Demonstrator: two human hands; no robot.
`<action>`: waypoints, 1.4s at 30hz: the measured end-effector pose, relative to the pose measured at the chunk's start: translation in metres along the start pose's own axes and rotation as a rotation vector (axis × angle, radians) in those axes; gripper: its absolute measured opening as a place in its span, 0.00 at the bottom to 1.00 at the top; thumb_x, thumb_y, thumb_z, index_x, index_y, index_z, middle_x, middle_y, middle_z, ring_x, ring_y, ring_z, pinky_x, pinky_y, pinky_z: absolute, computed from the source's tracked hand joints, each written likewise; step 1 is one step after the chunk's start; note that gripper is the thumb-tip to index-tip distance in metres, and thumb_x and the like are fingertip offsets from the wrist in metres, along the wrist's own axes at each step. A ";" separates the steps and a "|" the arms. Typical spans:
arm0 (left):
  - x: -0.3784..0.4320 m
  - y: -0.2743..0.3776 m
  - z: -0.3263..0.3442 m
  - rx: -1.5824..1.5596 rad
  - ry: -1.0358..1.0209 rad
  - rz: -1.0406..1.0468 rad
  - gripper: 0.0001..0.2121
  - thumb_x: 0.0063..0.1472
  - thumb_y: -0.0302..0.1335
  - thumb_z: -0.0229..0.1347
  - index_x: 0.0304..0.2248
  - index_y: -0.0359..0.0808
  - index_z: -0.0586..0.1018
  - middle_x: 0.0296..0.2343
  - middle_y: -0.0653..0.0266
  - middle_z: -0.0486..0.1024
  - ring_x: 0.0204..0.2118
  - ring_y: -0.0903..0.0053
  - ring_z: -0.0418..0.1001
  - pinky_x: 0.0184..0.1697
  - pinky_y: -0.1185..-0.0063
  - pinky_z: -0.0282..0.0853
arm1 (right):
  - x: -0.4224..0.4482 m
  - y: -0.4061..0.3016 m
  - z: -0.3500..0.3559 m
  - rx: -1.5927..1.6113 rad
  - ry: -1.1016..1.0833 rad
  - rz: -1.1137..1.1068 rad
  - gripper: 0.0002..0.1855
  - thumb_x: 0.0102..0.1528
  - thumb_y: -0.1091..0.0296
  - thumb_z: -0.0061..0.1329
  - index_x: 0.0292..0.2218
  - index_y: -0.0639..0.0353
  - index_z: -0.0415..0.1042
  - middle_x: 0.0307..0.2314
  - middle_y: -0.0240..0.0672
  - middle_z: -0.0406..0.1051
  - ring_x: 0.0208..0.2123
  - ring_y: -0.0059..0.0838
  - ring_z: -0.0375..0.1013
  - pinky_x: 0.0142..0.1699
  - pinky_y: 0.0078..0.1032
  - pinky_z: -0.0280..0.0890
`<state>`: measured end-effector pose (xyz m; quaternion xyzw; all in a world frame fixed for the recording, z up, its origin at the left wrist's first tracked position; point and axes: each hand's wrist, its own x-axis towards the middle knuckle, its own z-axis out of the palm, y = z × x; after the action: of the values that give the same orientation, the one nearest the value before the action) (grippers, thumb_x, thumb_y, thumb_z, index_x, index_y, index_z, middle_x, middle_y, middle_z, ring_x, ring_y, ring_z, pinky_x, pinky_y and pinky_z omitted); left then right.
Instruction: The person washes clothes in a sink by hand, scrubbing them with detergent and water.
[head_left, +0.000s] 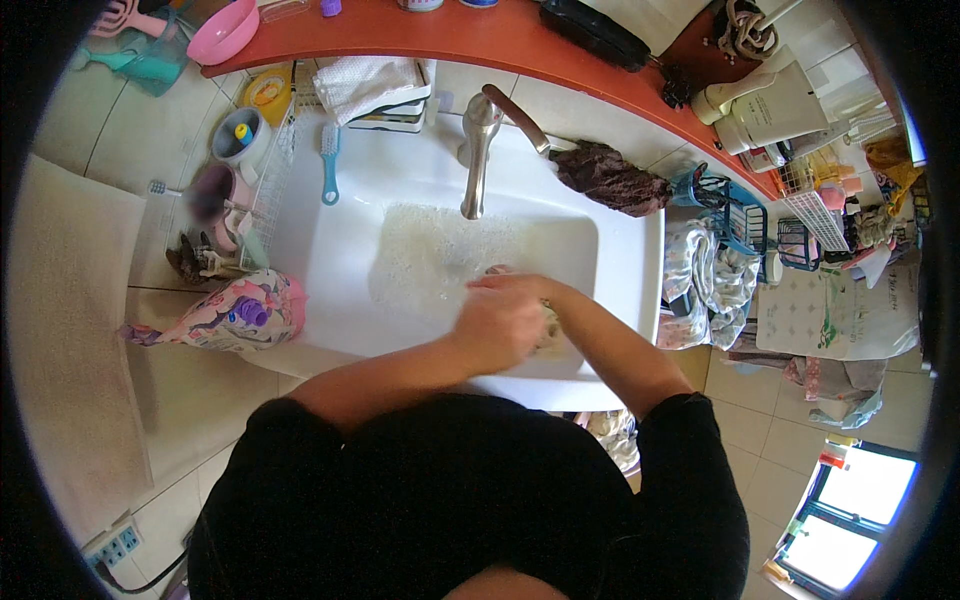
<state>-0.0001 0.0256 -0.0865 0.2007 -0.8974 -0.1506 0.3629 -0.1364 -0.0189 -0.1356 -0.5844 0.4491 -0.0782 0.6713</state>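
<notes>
Over the front part of the white washbasin (435, 330), my left hand (499, 330) and my right hand (521, 283) are pressed together, blurred by motion. A pale, patterned wet cloth (553, 337) shows beside my left hand and beneath my right wrist. A small darker patterned bit pokes out beyond my right fingertips. Both hands look clenched on the cloth, though most of it is hidden by them. Cloudy, sudsy water (427, 247) covers the basin's bottom. The metal faucet (476, 157) stands behind, its spout pointing towards me; no stream is visible.
A blue-handled brush (330, 169) lies on the basin's left rim. Beside it rests a pink detergent pouch (259, 311) with a purple cap. A dark brown cloth (611, 176) sits at the back right corner, under a red shelf (420, 34). Cups (240, 142) stand in a wire rack at left.
</notes>
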 end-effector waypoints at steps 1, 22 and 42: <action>-0.002 -0.005 -0.018 -0.025 0.107 -0.210 0.03 0.39 0.23 0.53 0.15 0.38 0.70 0.16 0.66 0.65 0.18 0.74 0.65 0.18 0.73 0.62 | 0.007 0.001 0.003 -0.141 0.042 0.038 0.28 0.42 0.47 0.49 0.40 0.57 0.66 0.37 0.37 0.64 0.40 0.27 0.59 0.41 0.28 0.57; -0.143 -0.037 -0.105 0.320 0.231 -0.731 0.07 0.36 0.23 0.52 0.17 0.34 0.64 0.18 0.56 0.62 0.22 0.61 0.62 0.23 0.70 0.58 | -0.008 -0.106 -0.061 0.860 0.688 -0.378 0.11 0.51 0.64 0.45 0.33 0.62 0.64 0.27 0.33 0.68 0.30 0.24 0.69 0.34 0.20 0.64; -0.181 -0.027 -0.097 0.333 0.338 -0.694 0.10 0.43 0.23 0.51 0.28 0.30 0.67 0.30 0.51 0.64 0.33 0.59 0.62 0.37 0.69 0.60 | 0.009 -0.128 -0.073 0.938 0.653 -0.550 0.10 0.53 0.63 0.42 0.29 0.61 0.65 0.21 0.29 0.66 0.25 0.20 0.67 0.33 0.16 0.65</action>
<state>0.1939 0.0747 -0.1376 0.5691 -0.7163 -0.0818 0.3955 -0.1277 -0.1157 -0.0240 -0.2683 0.3822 -0.6104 0.6398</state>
